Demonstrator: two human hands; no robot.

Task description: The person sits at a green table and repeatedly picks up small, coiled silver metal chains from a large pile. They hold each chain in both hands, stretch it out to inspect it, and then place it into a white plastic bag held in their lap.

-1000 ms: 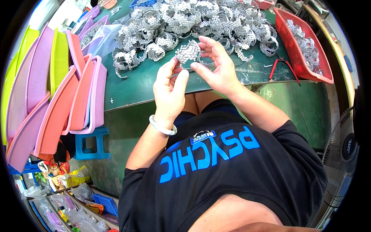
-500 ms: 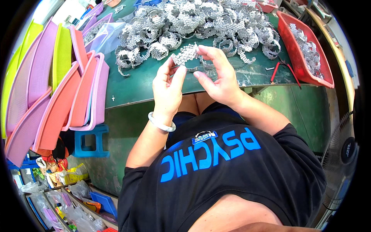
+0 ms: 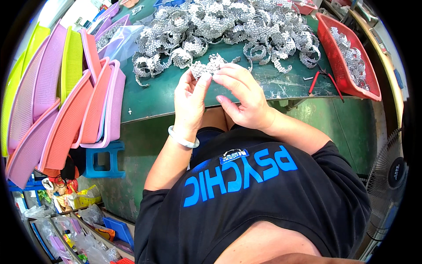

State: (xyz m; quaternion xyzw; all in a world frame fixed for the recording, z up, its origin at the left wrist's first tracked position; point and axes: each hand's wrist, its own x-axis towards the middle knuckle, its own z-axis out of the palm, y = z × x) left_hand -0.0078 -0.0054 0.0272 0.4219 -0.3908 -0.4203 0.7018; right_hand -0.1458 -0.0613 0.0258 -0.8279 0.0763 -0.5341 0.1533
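My left hand (image 3: 190, 101) pinches a short silver strip of small linked metal pieces (image 3: 205, 67) between thumb and fingers, just above the near part of the green table. Beside it, my right hand (image 3: 247, 97) has its fingertips at the strip's right side, while its thumb stands apart below. The right fingers partly cover the strip, so its full shape is hidden. Beyond both hands lies a big heap of curled silver strips (image 3: 228, 28) of the same look.
Red-handled pliers (image 3: 315, 82) lie at the table's (image 3: 154, 99) right, near a red basket (image 3: 373, 90) holding more strips. Stacked purple, green and coral baskets (image 3: 115, 97) stand at the left. A blue stool (image 3: 105, 169) is below them; a fan (image 3: 395, 171) stands at the right.
My right hand has moved left and its fingers have come closer to my left hand. The strip has turned and sits slightly farther left.
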